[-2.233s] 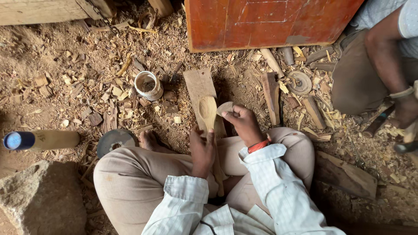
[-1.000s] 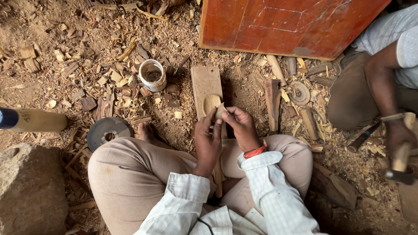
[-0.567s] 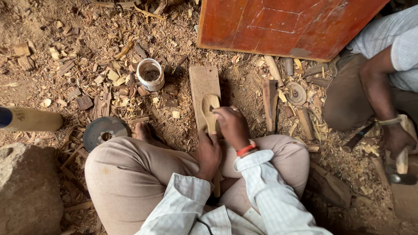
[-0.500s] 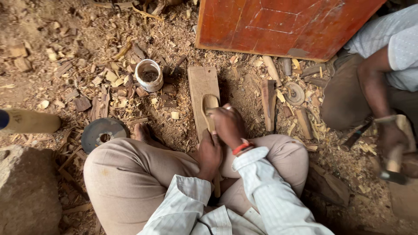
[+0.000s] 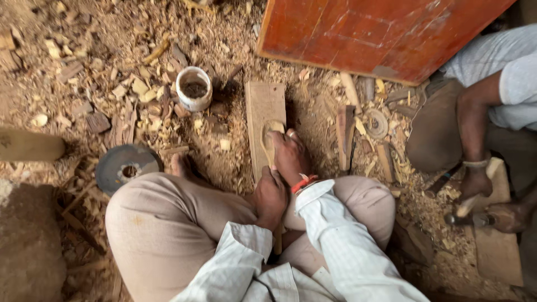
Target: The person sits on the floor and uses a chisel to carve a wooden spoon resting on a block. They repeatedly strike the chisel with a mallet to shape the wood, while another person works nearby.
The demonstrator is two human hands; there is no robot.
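Note:
I sit cross-legged on a floor covered in wood chips. A pale wooden spoon (image 5: 269,136) lies bowl-up on a flat wooden board (image 5: 264,106) in front of my knees. My right hand (image 5: 292,156) presses down over the spoon's bowl and neck, a red band at its wrist. My left hand (image 5: 270,197) grips the spoon's handle close to my lap. Most of the handle is hidden under both hands.
A small white cup (image 5: 193,88) with dark contents stands left of the board. A grey disc (image 5: 125,166) lies by my left knee. A red-brown panel (image 5: 380,33) leans at the back. Another person sits at right, a hand (image 5: 475,184) holding a tool over a wood block (image 5: 495,246).
The spoon stood raised with its bowl free earlier; now it lies on the board. My right hand has slid forward over the bowl. The view has shifted slightly.

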